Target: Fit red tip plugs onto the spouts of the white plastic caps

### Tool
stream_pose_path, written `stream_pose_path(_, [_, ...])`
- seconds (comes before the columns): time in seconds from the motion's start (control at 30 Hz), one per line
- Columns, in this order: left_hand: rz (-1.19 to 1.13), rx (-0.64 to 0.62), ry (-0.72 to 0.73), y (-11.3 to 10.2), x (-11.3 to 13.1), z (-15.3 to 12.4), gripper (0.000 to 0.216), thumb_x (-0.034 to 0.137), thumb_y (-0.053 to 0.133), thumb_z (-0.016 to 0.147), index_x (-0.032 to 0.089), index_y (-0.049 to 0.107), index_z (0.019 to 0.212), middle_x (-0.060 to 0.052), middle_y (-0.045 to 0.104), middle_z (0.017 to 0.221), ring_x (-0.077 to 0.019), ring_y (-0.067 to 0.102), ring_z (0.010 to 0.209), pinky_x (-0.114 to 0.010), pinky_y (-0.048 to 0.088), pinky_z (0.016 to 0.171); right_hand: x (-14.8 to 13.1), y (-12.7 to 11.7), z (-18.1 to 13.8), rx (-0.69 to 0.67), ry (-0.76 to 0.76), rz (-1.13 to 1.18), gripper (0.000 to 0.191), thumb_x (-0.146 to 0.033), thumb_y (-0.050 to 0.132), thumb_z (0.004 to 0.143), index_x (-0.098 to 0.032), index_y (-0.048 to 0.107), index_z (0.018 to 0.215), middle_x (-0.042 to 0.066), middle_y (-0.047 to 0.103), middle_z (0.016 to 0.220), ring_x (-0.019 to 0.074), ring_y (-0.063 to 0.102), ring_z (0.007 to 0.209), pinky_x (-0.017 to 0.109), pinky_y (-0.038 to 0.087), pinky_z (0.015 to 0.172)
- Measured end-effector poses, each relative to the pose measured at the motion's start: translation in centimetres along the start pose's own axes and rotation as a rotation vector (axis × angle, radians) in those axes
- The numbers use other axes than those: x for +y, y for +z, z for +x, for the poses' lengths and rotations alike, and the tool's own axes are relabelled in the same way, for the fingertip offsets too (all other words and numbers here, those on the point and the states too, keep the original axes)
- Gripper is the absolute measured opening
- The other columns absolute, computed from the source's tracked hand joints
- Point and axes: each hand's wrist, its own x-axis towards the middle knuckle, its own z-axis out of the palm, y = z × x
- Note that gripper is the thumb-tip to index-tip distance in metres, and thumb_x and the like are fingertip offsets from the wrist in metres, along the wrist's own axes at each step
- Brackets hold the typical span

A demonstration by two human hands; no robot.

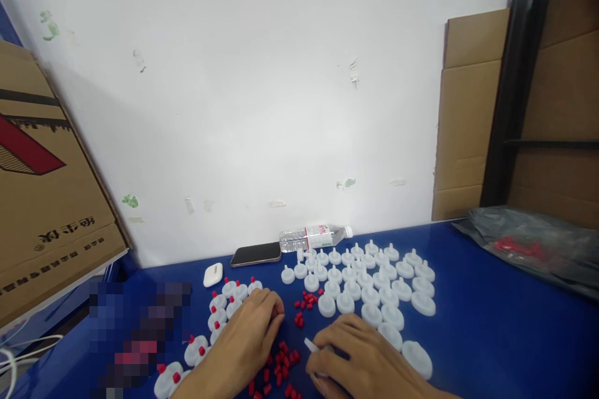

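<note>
In the head view, pinched a white lid in the right hand, with its thin end leaning up and left, toward the left hand. Had left fingers bent close together; could not tell of anything inside. Saw small red caps on the blue table between both hands.

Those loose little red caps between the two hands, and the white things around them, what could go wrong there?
The loose red caps lie scattered between the left hand and right hand, so a wrist might sweep some away. The held white piece could slip from the right hand. The right forearm is close to standing white pieces and might knock one.
</note>
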Motion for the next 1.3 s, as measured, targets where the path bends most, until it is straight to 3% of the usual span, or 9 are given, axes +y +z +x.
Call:
stream_pose_path(0.3, [-0.208,0.157,0.081,-0.4,1.1,0.0,0.023,0.028,0.044,0.106,0.026,0.066,0.115,-0.005,0.073,0.107,-0.0226,0.068,0.097,-0.036,0.051,0.088,0.0,0.2,-0.4,-0.059,-0.014,-0.040,0.013,-0.016,0.066,0.094,-0.025,0.062,0.102,-0.002,0.071,0.099,0.0132,0.068,0.081,0.028,0.048,0.083])
stream_pose_path(0.63, [-0.743,0.004,-0.057,-0.8,3.5,0.3,0.021,0.042,0.057,0.103,0.023,0.066,0.096,-0.002,0.077,0.092,-0.0195,0.071,0.090,-0.030,0.050,0.085,-0.1,-0.4,0.3,0.099,0.032,-0.022,0.012,-0.014,0.059,0.096,-0.023,0.065,0.101,-0.001,0.072,0.095,0.0124,0.067,0.077,0.027,0.044,0.071])
stream_pose_path(0.8, [-0.684,-0.028,-0.054,-0.6,3.7,0.2,0.020,0.039,0.062,0.098,0.023,0.073,0.091,0.000,0.071,0.085,-0.0171,0.061,0.078,-0.027,0.046,0.072,-0.3,-0.5,0.0,0.049,0.083,-0.007,0.013,-0.015,0.059,0.096,-0.025,0.065,0.102,-0.002,0.072,0.096,0.0129,0.068,0.079,0.028,0.045,0.074])
stream_pose_path(1.1, [-0.683,-0.055,-0.091,-1.0,4.2,0.1,0.024,0.042,0.066,0.093,0.021,0.077,0.090,-0.001,0.071,0.080,-0.0169,0.058,0.072,-0.026,0.044,0.069,0.0,-0.4,-0.1,0.016,0.039,0.005,0.010,-0.016,0.061,0.097,-0.024,0.064,0.102,-0.001,0.073,0.100,0.0133,0.066,0.076,0.027,0.045,0.072])
stream_pose_path(1.3, [-0.703,-0.064,-0.103,-0.7,4.1,0.0,0.022,0.041,0.071,0.089,0.020,0.078,0.091,-0.002,0.075,0.079,-0.0163,0.058,0.069,-0.025,0.045,0.066,-0.2,-0.5,-0.2,-0.036,0.114,0.063,0.016,-0.013,0.060,0.096,-0.025,0.063,0.106,0.001,0.071,0.100,0.0179,0.068,0.084,0.030,0.051,0.077])
